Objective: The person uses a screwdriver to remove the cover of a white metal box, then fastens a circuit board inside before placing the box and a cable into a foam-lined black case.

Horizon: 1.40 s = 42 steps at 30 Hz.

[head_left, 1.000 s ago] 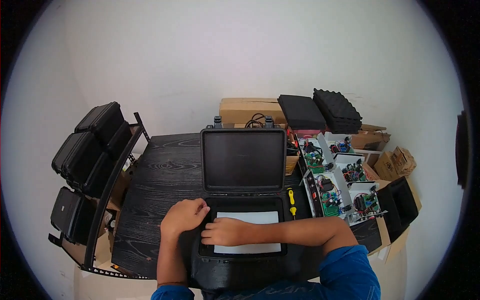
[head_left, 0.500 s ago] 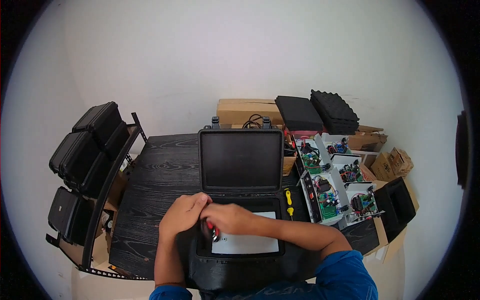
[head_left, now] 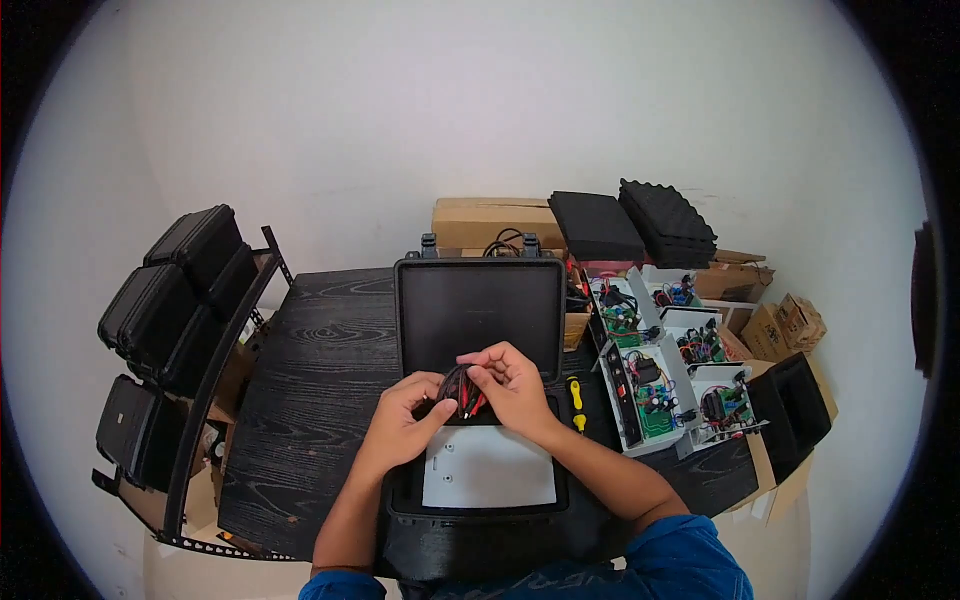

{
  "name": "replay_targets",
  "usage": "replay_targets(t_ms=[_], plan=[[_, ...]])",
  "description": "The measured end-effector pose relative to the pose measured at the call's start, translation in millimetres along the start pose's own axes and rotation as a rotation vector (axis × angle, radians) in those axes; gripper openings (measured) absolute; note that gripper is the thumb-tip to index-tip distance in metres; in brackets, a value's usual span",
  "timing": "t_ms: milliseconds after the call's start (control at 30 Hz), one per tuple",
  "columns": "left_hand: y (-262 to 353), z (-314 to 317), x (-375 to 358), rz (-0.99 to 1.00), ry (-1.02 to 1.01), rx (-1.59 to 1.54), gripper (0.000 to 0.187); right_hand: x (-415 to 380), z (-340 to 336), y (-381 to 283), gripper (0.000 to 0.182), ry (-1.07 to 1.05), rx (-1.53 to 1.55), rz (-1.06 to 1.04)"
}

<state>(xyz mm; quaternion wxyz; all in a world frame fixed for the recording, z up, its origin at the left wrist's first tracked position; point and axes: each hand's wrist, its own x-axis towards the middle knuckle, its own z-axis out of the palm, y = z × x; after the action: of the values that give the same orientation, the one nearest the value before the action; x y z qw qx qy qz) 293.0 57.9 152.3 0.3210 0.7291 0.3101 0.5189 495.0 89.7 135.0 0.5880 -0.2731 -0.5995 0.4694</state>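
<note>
Between my two hands is a coiled black cable with red clips or plugs on its ends. My left hand is closed around the coil's left side. From the right, my right hand pinches the top of the coil between thumb and fingers. Both hands are above the back part of an open black hard case. A flat white panel with small holes on its left side lies inside the case, just in front of my hands. The exact kind of the red ends is too small to make out.
A yellow screwdriver lies right of the case. Farther right stand several white open housings with green circuit boards. Black foam sheets and a cardboard box are at the back. Black cases fill a rack on the left.
The cable coil has been lifted off the case's left side and moved up and right, with both hands on it. More of the white panel shows now.
</note>
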Motion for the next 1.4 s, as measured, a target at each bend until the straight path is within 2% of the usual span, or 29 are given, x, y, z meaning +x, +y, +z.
replay_targets(t_ms=[67,100,167,267,300,400,500,600,700,733,800,867,967,1000,1100,1167,1200,1233,1267,1367,1400], plan=[[0,2,-2,-0.096,0.048,-0.206,0.015,1,-7,9,0.013,-0.004,-0.11,-0.138],[-1,3,-3,-0.146,0.072,-0.31,0.015,1,-8,6,0.013,0.002,-0.013,-0.045],[0,-3,-7,-0.294,0.087,-0.231,0.015,-2,-11,-3,0.012,0.014,0.179,0.142],[17,-5,-2,-0.416,0.087,-0.05,0.015,-5,-16,-10,0.015,-0.048,0.191,0.24],[23,-3,1,-0.439,0.083,0.022,0.016,-6,-17,-9,0.015,-0.053,0.193,0.216],[25,2,4,-0.215,0.191,0.35,0.017,-6,-20,-8,0.017,-0.025,0.218,0.139],[19,0,3,-0.268,0.155,0.339,0.016,-2,-25,-16,0.021,0.092,0.34,0.069],[-3,-9,0,0.07,0.048,0.752,0.016,5,-33,-30,0.018,0.222,0.564,0.04],[-5,-7,2,0.196,0.09,0.889,0.018,7,-47,-30,0.006,0.192,0.52,-0.033],[-3,-5,3,-0.006,0.05,0.632,0.018,8,-45,-28,0.01,0.228,0.471,0.019],[3,-3,2,-0.396,-0.033,0.105,0.021,7,-49,-23,0.017,0.064,0.271,0.16],[6,3,1,-0.438,-0.016,-0.155,0.028,0,-45,-21,0.029,-0.054,0.168,0.315],[1,15,-6,-0.422,0.034,-0.428,0.039,-11,-31,-19,0.049,-0.304,0.068,0.397],[0,17,-7,-0.404,0.055,-0.5,0.043,-14,-27,-16,0.07,-0.402,-0.001,0.423],[4,13,-8,-0.303,-0.035,-0.103,0.049,-21,-15,-16,0.072,-0.575,0.056,0.493],[10,7,-4,-0.164,-0.114,0.189,0.043,-27,-13,14,0.058,-0.541,-0.082,0.414],[12,5,-2,-0.093,-0.153,0.333,0.04,-25,-13,13,0.054,-0.553,-0.181,0.538],[12,3,-2,-0.093,-0.168,0.357,0.037,-25,-14,11,0.053,-0.562,-0.279,0.661],[13,2,-3,-0.092,-0.182,0.382,0.035,-25,-14,11,0.056,-0.65,-0.384,0.58],[10,-1,-4,-0.072,-0.193,0.388,0.026,-27,-14,-8,0.068,-0.637,-0.348,0.658],[9,-1,-4,-0.065,-0.191,0.377,0.024,-27,-19,-1,0.072,-0.639,-0.373,0.594]])
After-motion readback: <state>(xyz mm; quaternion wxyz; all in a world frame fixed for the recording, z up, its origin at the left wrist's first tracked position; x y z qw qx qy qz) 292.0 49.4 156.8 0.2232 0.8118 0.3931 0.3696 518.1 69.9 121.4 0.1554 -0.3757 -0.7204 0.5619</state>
